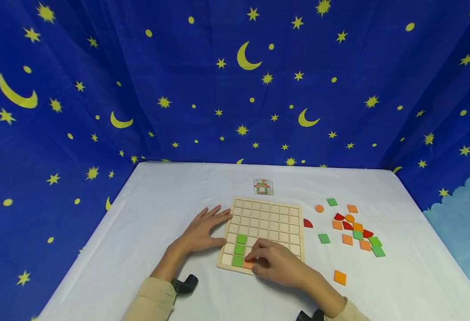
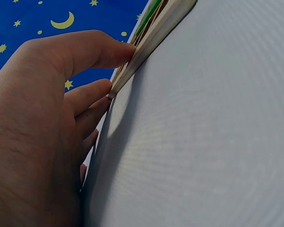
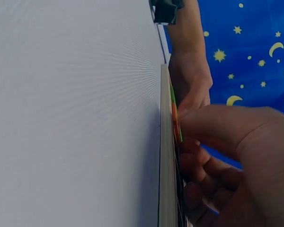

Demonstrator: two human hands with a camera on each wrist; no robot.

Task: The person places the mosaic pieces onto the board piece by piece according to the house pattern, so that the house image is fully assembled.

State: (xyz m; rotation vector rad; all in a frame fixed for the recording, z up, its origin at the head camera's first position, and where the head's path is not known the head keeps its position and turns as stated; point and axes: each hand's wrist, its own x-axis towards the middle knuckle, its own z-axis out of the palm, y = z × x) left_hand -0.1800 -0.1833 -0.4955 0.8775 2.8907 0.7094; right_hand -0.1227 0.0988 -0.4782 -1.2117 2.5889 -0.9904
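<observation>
A square wooden grid board (image 1: 259, 221) lies on the white table. Three green square tiles (image 1: 240, 249) fill cells in one column near its left side. My left hand (image 1: 200, 229) is spread along the left edge, with thumb and fingertips touching the rim, as the left wrist view also shows. Over the near edge, my right hand (image 1: 281, 263) has its fingers curled, thumb and index finger at an orange square tile (image 1: 249, 264) beside the lowest green one. In the right wrist view the thumb meets the orange tile (image 3: 174, 113); the right hand partly covers it.
Loose green, orange and red tiles (image 1: 357, 234) lie scattered right of the board, some squares, some round or quarter-circle. One orange square (image 1: 340, 277) sits nearer the front. Behind the board lies a small pattern card (image 1: 263, 187). Blue star-printed cloth (image 1: 203, 120) hangs around the table.
</observation>
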